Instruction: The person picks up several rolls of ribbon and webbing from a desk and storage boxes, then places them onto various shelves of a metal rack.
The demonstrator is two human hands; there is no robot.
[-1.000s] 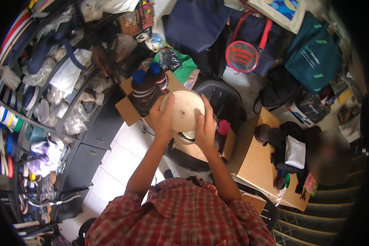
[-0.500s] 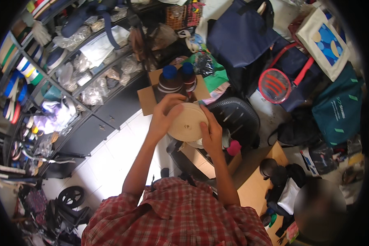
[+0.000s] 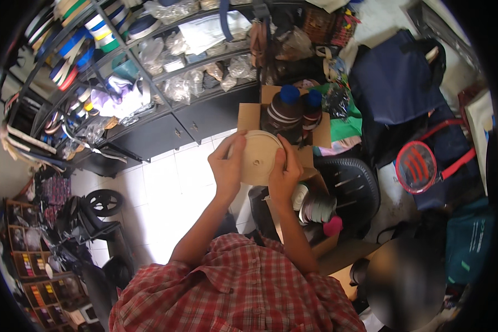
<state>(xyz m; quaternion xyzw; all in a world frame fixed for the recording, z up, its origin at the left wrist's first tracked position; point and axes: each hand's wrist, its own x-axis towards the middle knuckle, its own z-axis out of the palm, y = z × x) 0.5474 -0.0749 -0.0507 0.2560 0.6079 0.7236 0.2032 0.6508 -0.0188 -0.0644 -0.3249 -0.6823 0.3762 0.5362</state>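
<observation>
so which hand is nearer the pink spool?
Right. The right hand grips the disc just above the pink spool; the left hand is across the disc.

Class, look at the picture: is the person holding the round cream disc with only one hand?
No, both the left hand and right hand grip the disc.

A round, flat, cream-coloured disc (image 3: 258, 157) with a small hole at its centre is held up in the air between both hands, its broad face turned toward the camera. The left hand (image 3: 227, 166) grips its left edge, the right hand (image 3: 284, 174) its lower right edge.
</observation>
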